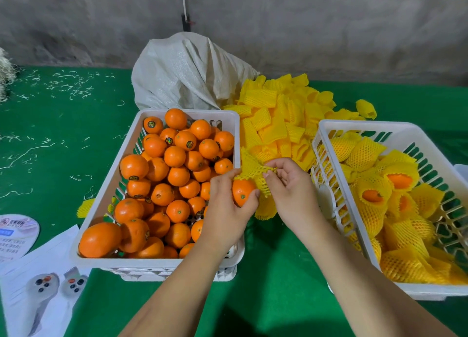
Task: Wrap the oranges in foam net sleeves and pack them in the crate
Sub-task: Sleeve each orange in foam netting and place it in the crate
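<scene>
Orange (pixel 241 193) gripped in curled fingers of left hand (pixel 226 210), held between the two white crates, just off the right rim of the left crate (pixel 106 197) heaped with bare fruit. Yellow foam net sleeve (pixel 253 171) pinched by both hands, right hand (pixel 291 187) pulling its mesh open above the orange. Wrapped oranges (pixel 395 184) lying in the right crate (pixel 326 144); loose sleeves (pixel 281 119) piled behind, against a white sack (pixel 187 76).
</scene>
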A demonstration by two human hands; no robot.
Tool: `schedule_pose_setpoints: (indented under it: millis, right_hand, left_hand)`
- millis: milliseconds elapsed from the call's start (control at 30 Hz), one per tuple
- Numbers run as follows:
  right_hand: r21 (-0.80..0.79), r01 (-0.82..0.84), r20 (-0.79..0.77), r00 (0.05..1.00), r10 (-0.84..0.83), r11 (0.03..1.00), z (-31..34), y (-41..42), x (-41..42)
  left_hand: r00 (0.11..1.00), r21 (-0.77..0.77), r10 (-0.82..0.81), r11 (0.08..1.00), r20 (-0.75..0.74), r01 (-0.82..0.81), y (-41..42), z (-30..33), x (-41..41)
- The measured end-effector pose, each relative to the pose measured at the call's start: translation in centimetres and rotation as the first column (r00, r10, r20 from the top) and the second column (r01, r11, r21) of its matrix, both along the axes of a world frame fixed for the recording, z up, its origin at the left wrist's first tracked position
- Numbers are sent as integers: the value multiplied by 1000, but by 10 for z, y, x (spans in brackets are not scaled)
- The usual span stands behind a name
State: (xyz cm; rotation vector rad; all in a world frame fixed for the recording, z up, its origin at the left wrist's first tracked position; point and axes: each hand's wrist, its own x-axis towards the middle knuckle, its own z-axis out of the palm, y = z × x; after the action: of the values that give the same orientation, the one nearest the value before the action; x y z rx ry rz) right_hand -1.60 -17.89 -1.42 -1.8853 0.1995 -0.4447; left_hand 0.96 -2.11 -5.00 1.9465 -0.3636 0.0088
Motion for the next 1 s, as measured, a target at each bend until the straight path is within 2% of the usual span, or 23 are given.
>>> schedule_pose_setpoints:
  millis: [67, 133, 233, 300, 333, 400, 433, 533, 600, 700, 733, 800, 933, 1000]
  right_hand:
    - [-123, -55, 19, 998, 57, 991, 1, 4, -5]
    - [-270, -103, 60, 991, 124, 957, 3, 10, -13]
    - [-402, -172, 124, 963, 240, 899, -4, 21, -23]
    - [-394, -221, 88, 957, 276, 892, -11, 25, -27]
    - [-386, -233, 64, 958, 278, 892, -13, 26, -28]
    - [-367, -181, 78, 971, 224, 913, -14, 26, -30]
    - [-363, -113, 129, 977, 170, 925, -12, 25, -30]
    - [-423, 73, 278, 959, 52, 903, -5, 22, -30]
    - [-431, 80, 277, 960, 47, 899, -2, 19, -31]
    - [-420, 62, 217, 976, 33, 905, 1, 16, -37]
    - [-420, 54, 204, 978, 37, 906, 0, 18, -40]
    - [-415, 17, 200, 977, 72, 909, -2, 29, -45]
    - [-370, -98, 184, 967, 177, 924, -9, 46, -56]
    - [-293, -135, 168, 967, 190, 947, -10, 43, -57]
  left_hand:
    - [997, -34, 72, 997, -39, -73, -4, 2, 1]
    - [978, -181, 136, 970, -159, -165, -6, 4, 4]
    - [910, -407, 142, 860, -389, -308, -9, 12, 0]
    - [846, -569, -23, 750, -532, -338, -12, 20, -7]
    - [819, -652, -146, 688, -555, -319, -13, 24, -11]
    - [788, -765, -342, 598, -513, -239, -11, 26, -17]
    - [779, -784, -381, 583, -498, -215, -9, 27, -18]
    - [761, -757, -388, 622, -521, -201, -4, 28, -26]
    - [780, -736, -328, 635, -533, -235, -5, 30, -32]
    - [893, -550, 60, 769, -447, -327, -11, 24, -38]
    - [907, -484, 184, 796, -380, -364, -11, 21, -39]
    - [909, -406, 308, 821, -280, -403, -9, 14, -43]
    - [893, -278, 398, 852, -209, -445, -3, 4, -44]
    - [915, -335, 358, 853, -186, -401, 0, 3, -44]
